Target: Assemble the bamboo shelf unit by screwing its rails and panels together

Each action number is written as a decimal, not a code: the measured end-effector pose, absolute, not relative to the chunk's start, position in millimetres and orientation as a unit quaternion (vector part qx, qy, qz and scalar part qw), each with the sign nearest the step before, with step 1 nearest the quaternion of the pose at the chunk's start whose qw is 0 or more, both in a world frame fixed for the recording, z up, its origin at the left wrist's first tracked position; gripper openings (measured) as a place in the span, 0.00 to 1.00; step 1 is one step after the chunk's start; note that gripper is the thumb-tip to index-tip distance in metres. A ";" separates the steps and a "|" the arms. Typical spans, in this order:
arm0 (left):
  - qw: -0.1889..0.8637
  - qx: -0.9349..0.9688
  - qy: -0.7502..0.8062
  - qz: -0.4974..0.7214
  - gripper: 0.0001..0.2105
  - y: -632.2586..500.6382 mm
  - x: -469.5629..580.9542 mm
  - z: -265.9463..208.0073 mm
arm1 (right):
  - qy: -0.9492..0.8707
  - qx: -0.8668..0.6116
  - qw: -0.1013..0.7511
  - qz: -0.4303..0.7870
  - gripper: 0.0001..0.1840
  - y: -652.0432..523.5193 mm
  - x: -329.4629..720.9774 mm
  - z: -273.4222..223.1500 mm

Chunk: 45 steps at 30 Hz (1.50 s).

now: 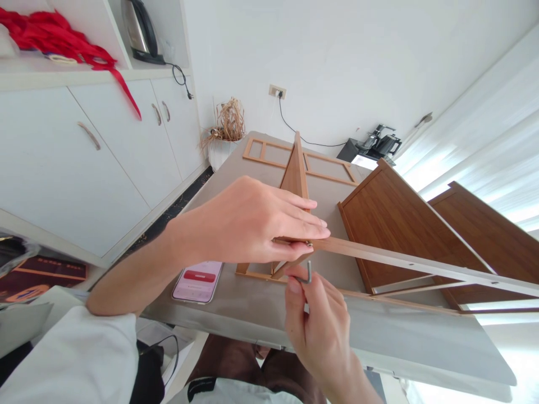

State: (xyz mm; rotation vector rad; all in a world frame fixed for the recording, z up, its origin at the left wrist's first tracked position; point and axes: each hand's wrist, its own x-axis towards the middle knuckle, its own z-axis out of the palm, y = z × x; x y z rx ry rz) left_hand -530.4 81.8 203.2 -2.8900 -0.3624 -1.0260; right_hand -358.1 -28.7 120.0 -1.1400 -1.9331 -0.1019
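My left hand (252,221) lies flat on top of a wooden rail (404,261), pressing it where it meets an upright wooden panel (295,168). Just below, my right hand (318,322) pinches a small metal hex key (309,272), its short end pointing up toward the joint under my left fingers. The wooden frame stands on a grey table (261,308).
A phone (197,280) with a pink screen lies on the table near my left wrist. Brown wooden shelf panels (391,219) lean at the right. A flat lattice frame (328,165) lies at the far end. White cabinets (105,151) stand at the left.
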 end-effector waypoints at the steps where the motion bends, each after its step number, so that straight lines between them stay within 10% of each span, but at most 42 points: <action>1: 0.028 -0.936 -0.116 -0.330 0.10 81.8 -530.6 203.3 | -0.781 -0.461 0.417 -0.063 0.07 -27.3 -351.9 120.9; 23: 0.027 -0.938 -0.112 -0.327 0.11 83.0 -531.1 202.6 | -0.788 -0.515 0.314 -0.122 0.11 -29.5 -335.0 142.5; 37: 0.027 -0.939 -0.114 -0.322 0.11 82.6 -530.4 205.0 | -0.584 -0.512 0.461 0.430 0.19 -30.6 -379.2 146.6; 45: 0.032 -0.938 -0.113 -0.327 0.11 82.5 -530.8 204.5 | -0.617 -0.531 0.491 0.311 0.12 -33.3 -382.2 141.6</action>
